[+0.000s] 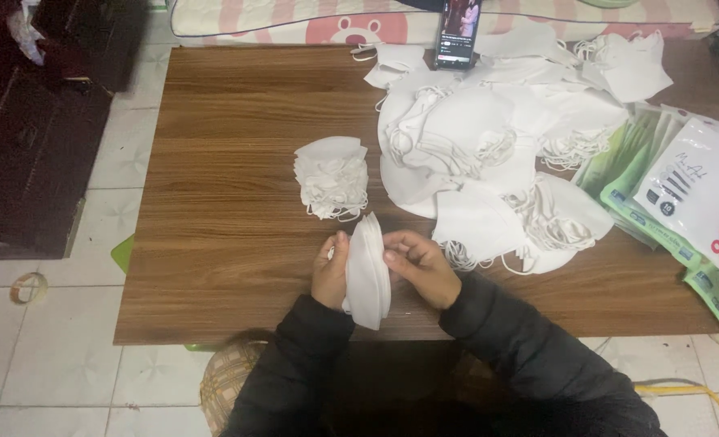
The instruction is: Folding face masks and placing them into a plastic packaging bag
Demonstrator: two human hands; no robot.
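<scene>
White masks (367, 271), brown wood-grain table (238, 146), black sleeves (294, 364), green-and-white packets (683, 190), pale speckled floor tiles (60, 356)

A thin stack of white, folded fabric face masks (367, 271) stands on edge over the near part of the brown wooden table, its curved fold pointing away from the person. The stack is pressed flat between 2 hands, tilted slightly, with its lower end hanging past the table's near edge toward the dark sleeves.
</scene>
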